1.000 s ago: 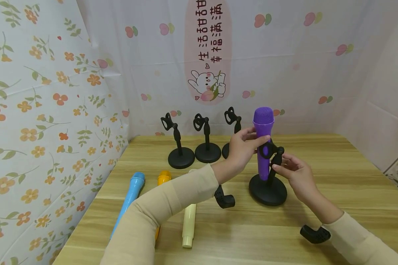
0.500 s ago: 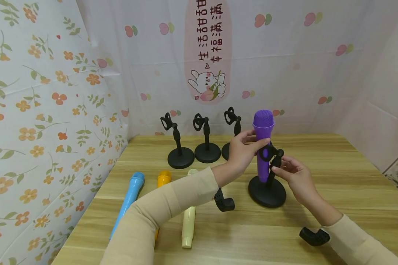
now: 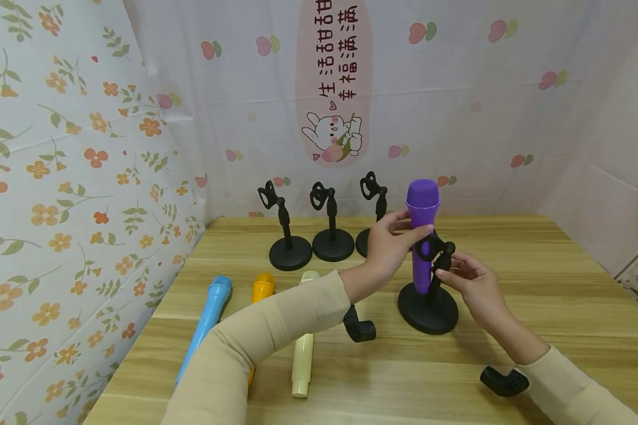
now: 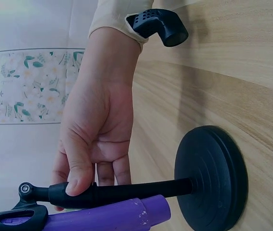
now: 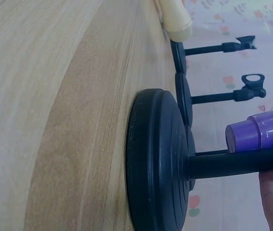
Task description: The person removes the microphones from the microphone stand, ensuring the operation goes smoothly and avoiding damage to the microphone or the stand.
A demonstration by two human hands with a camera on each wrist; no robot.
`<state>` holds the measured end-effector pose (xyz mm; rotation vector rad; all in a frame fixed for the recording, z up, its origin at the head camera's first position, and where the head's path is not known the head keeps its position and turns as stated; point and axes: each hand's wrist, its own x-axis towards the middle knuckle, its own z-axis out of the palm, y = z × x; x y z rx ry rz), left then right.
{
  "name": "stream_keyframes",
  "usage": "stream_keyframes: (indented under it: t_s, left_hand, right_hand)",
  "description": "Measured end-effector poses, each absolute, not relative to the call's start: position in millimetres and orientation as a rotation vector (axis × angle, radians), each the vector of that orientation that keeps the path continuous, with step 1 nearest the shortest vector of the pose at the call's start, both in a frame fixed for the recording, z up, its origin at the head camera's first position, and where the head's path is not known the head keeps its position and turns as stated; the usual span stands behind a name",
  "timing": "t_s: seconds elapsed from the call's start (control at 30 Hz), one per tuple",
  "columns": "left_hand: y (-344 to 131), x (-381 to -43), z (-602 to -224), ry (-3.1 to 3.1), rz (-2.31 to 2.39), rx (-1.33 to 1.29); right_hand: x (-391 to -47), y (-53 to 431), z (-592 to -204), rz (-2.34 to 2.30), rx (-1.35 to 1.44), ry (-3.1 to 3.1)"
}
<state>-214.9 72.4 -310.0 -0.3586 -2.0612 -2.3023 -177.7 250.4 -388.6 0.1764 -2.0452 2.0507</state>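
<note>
In the head view a purple microphone (image 3: 422, 203) stands nearly upright inside the clip of a black microphone stand (image 3: 428, 309). My left hand (image 3: 390, 245) grips its body just above the clip, thumb in front. My right hand (image 3: 472, 283) pinches the stand's post below the clip joint. The left wrist view shows the right thumb (image 4: 80, 179) pressed on the post, with the purple handle running alongside it. From the right wrist, the microphone's tail end (image 5: 242, 136) shows beside the post, and the round base rests on the wooden table (image 5: 69, 144).
Three more black stands (image 3: 290, 252) line the table's back edge, one partly hidden by my left hand. On the left lie a blue microphone (image 3: 207, 319), an orange microphone (image 3: 263, 285) and a pale yellow microphone (image 3: 302, 360), the last two partly under my left sleeve (image 3: 266, 319).
The purple microphone has slid slightly down through the clip, my left hand lowering with it. My right hand keeps its hold on the post, and the stand has shifted very slightly towards me.
</note>
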Motion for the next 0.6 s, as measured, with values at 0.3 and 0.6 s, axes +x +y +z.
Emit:
stream_keyframes:
  t_s: [0.3, 0.6]
  left_hand:
    - [71.5, -214.8, -313.1, -2.049, -2.302, -0.383]
    - [70.9, -214.9, -314.8, -2.045, -2.295, -0.398]
  right_hand:
    - [-175.6, 250.0, -388.3, 2.004, 0.141, -2.102]
    - [-175.0, 249.7, -388.6, 1.971, 0.11, -2.131]
